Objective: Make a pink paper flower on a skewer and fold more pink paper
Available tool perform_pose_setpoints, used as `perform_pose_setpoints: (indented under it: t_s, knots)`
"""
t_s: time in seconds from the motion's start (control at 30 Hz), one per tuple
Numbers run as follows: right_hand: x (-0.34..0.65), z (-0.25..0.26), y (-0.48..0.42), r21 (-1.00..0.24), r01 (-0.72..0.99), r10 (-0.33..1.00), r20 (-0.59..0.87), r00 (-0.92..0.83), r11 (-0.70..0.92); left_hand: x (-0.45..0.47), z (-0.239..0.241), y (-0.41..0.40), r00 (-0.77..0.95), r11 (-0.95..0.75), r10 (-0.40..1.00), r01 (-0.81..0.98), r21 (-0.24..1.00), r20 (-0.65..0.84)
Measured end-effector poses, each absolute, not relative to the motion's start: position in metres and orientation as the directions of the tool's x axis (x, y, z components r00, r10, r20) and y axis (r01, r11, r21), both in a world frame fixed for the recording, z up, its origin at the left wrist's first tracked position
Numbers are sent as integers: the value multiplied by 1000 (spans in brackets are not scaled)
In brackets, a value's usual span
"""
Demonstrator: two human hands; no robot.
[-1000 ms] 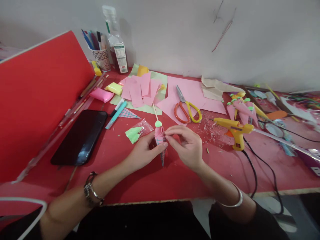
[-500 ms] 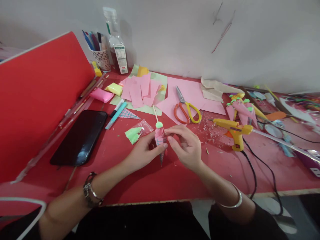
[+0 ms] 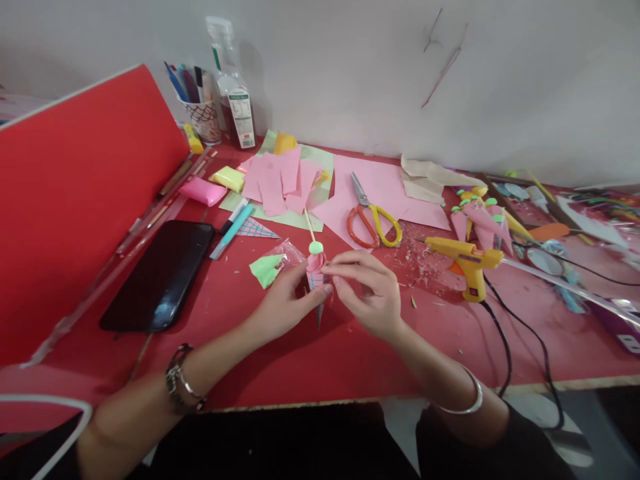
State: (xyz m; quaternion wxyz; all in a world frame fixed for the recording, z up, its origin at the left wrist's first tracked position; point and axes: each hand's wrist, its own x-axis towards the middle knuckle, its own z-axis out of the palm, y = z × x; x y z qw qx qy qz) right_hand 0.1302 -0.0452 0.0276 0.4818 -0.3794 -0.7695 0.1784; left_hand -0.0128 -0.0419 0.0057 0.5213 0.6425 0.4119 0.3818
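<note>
A small paper ice-cream cone (image 3: 316, 275) with a pink top, a green ball and a thin stick poking out stands above the red table (image 3: 310, 360), tip downward. My left hand (image 3: 283, 301) grips its left side with curled fingers. From the right, my right hand (image 3: 367, 293) pinches the pink top between fingertips. Just left of the cone lies a clear bag with green clay (image 3: 273, 265).
A black phone (image 3: 160, 273) lies to the left, beside a raised red panel (image 3: 75, 193). Pink paper pieces (image 3: 283, 177) and scissors (image 3: 371, 219) lie behind the hands. A yellow glue gun (image 3: 465, 257) with black cord stands right, near several finished cones (image 3: 477, 217). A pen cup (image 3: 200, 113) and bottle (image 3: 235, 93) stand at the back.
The cone has sunk slightly and tilted as my fingers work around its pink top. My right fingers have moved across the top to the left. Both arms stay in place.
</note>
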Motion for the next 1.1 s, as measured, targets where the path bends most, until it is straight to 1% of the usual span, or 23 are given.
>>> perform_pose_setpoints:
  t_s: [0.13,0.33,0.47,0.6,0.7,0.87,0.97,1.1]
  knots:
    - [131,28,-45,-659,376,755,610,-239,652,-14,5,-42,371,-130,926,123,984,76]
    - [131,30,-46,-650,393,757,600,-261,650,-14,6,-42,332,-164,938,173,971,99]
    - [132,28,-46,-709,319,776,596,-207,629,-14,6,-42,264,-256,943,194,947,201]
    - [133,23,-44,-781,216,811,562,-165,586,-17,6,-40,191,-407,911,267,873,366]
    - [132,21,-42,-793,208,818,531,-224,572,-20,7,-40,191,-514,858,309,801,477]
    - [131,23,-43,-749,272,790,516,-331,604,-23,8,-41,258,-635,772,315,705,581]
    - [130,24,-42,-743,313,796,478,-370,591,-24,8,-42,263,-662,749,334,671,608]
    - [131,23,-41,-752,318,796,431,-426,577,-24,9,-43,257,-665,744,364,652,616]
